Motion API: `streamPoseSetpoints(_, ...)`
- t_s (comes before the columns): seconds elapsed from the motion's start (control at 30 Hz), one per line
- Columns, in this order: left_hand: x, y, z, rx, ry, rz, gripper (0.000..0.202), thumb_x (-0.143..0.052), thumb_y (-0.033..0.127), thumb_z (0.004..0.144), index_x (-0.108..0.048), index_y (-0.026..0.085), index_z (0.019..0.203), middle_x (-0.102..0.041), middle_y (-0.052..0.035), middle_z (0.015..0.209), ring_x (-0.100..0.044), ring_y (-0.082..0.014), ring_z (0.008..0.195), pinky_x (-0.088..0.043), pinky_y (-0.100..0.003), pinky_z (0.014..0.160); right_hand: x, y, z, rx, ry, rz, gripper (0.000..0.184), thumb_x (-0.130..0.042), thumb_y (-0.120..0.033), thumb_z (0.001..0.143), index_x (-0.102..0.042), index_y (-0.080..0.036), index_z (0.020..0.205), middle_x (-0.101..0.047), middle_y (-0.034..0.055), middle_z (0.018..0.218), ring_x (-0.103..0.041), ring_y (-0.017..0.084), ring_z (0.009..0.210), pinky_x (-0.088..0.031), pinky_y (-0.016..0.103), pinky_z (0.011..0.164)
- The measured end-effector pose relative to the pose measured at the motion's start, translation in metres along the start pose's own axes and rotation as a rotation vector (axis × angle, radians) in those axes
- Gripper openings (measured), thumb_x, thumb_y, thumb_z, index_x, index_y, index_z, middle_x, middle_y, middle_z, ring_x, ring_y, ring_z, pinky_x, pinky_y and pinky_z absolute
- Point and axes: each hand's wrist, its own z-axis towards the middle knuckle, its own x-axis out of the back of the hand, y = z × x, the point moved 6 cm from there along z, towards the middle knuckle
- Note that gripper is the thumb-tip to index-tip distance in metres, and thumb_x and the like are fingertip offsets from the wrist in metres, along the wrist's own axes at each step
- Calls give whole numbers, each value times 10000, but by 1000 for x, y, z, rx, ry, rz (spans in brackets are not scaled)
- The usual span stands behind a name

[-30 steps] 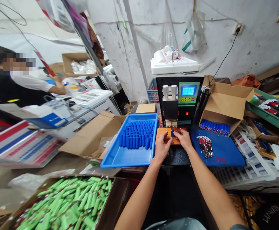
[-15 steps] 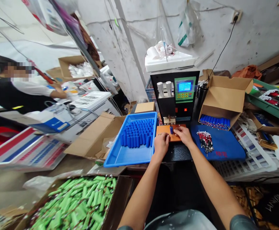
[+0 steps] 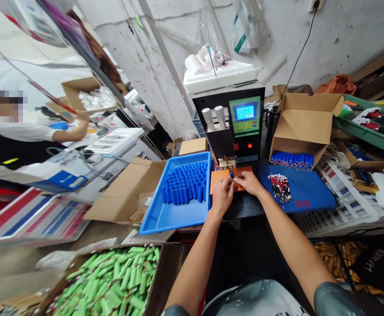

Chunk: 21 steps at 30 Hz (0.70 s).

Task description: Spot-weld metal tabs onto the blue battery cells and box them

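Note:
A blue battery cell [image 3: 231, 174] stands upright on the orange work plate [image 3: 215, 176], close under the electrode pins of a spot welder [image 3: 200, 107]. At the cell's right, my right hand [image 3: 248, 182] is closed, thumb and forefinger pinched against it. My left hand [image 3: 222, 195] is closed just in front and to the left, its fingertips nearly meeting the right ones. What the left fingertips pinch, if anything, is too small to make out. To the left, a blue tray [image 3: 165, 219] holds many upright blue cells [image 3: 185, 184].
Right of the plate, a blue mat [image 3: 306, 188] carries a bundle of red and black connector leads [image 3: 279, 188]. Behind it is an open cardboard box [image 3: 306, 116] with blue cells. A carton of green packs [image 3: 109, 281] sits front left. A co-worker [image 3: 30, 136] is at the far left.
My left hand has come in toward the cell and my right hand, so the fingertips are now close together. The whole view has shifted slightly. The co-worker's arm has moved.

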Motion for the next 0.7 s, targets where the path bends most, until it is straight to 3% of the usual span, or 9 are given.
streamPoseSetpoints(0.1, 6, -4, -2, 50, 90, -105, 129, -555, 159, 831, -651, 190, 912, -622, -92, 1007, -596, -223, 996, -480, -357, 896, 0, -2, -2, -20, -21, 34, 303, -704, -442, 695, -611, -157, 656, -537, -25, 536, -438, 107, 486, -313, 224, 467)
streamPoseSetpoints(0.2, -1, -12, -2, 62, 46, -243, 238, -527, 112, 799, -691, 187, 954, -606, -109, 1191, -570, -240, 1157, -459, -386, 1001, 1, -8, -5, -50, -68, 116, 326, -700, -466, 714, -603, -161, 654, -516, -35, 510, -378, 82, 420, -256, 217, 420)
streamPoseSetpoints(0.4, -20, -30, 2, 89, -47, -273, 359, -526, 114, 802, -704, 201, 1101, -655, -102, 1167, -629, -231, 1069, -489, -405, 979, 5, -8, -7, -152, -81, 309, 381, -756, -495, 673, -578, -162, 622, -481, -49, 494, -359, 58, 390, -212, 204, 390)
streamPoseSetpoints(0.7, -18, -15, 7, -50, -108, -154, 471, -528, 65, 770, -646, 228, 1195, -660, -93, 1082, -618, -225, 996, -491, -367, 906, 7, -4, -5, -186, -57, 454, 430, -816, -518, 611, -609, -143, 652, -517, -33, 564, -387, 49, 434, -227, 195, 402)
